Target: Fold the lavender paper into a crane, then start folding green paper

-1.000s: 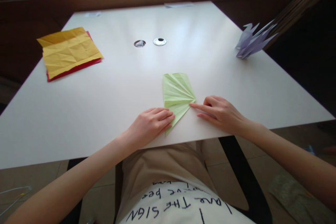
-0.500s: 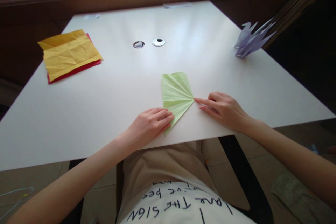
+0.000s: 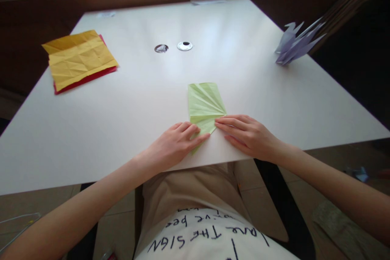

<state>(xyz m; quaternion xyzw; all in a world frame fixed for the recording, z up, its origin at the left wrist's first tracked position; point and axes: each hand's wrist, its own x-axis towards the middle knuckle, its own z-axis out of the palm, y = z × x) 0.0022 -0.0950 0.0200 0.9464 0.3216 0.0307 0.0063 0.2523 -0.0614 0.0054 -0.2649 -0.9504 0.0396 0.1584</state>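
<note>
A pale green sheet of paper [image 3: 204, 99] lies near the table's front edge, with creases that fan out from a point on its right side. Its lower part tapers toward me. My left hand [image 3: 178, 142] rests on the lower left of the sheet, fingers slightly bent and thumb stretched along the slanted edge. On the other side, my right hand [image 3: 248, 134] lies with its fingers stretched out, the tips touching the sheet's right edge just below the crease point. Part of the lower sheet is hidden under my fingers.
The white table [image 3: 143, 101] carries a yellow paper [image 3: 82, 61] over a red paper [image 3: 103, 72] at left. Folded lilac paper cranes [image 3: 295, 46] stand at the right edge. Two round holes, one with a metal ring [image 3: 185, 46], sit mid-table. Small items line the back ledge.
My right hand has moved left and toward me, from one fingertip at the crease point to several fingers on the lower right edge. My left thumb has stretched out along the paper.
</note>
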